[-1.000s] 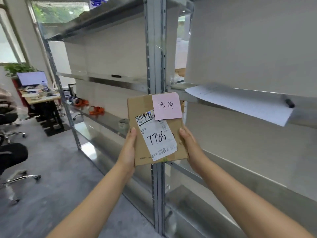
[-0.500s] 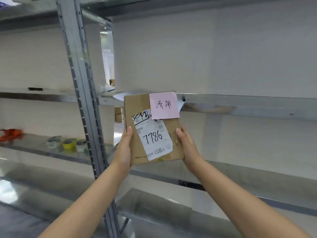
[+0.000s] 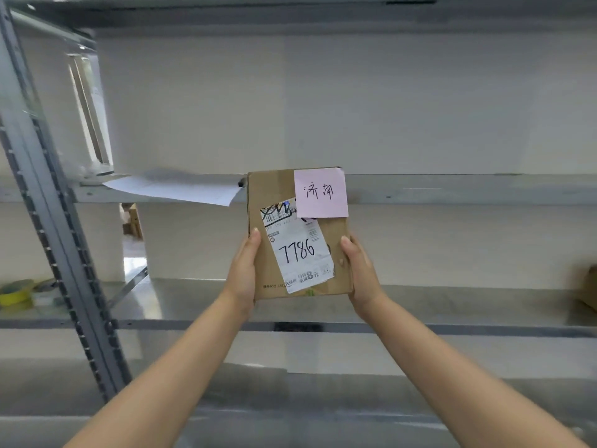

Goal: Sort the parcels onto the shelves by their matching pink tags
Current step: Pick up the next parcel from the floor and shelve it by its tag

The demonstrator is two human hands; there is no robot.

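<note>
Change since earlier: the view has swung right; the metal upright (image 3: 55, 227) now stands at the far left edge, and the desk and chairs are gone from sight. The parcel has kept its upright pose between the hands.
Head view, parcel: a flat cardboard parcel (image 3: 298, 234) held up in front of the shelves, clear of them, its top edge level with the middle shelf (image 3: 452, 189).
Head view, looks: brown card; a pink tag (image 3: 320, 193) with handwritten characters at its top right; a white shipping label (image 3: 298, 247) marked 7786, stuck on crooked.
Head view, hands: left hand (image 3: 242, 276) clamped on the parcel's left edge, right hand (image 3: 361, 273) on its right edge; fingers behind, hidden.
Head view, shelves: loose white paper (image 3: 174, 189) lies on the middle shelf to the left; tape rolls (image 3: 16, 291) on the lower shelf (image 3: 193, 302), far left; a brown object (image 3: 589, 286) at its right edge, cut off.
Progress: this parcel is not yet shelved. No matching pink tag shows on the shelves here, so the place is probably still being looked for.
</note>
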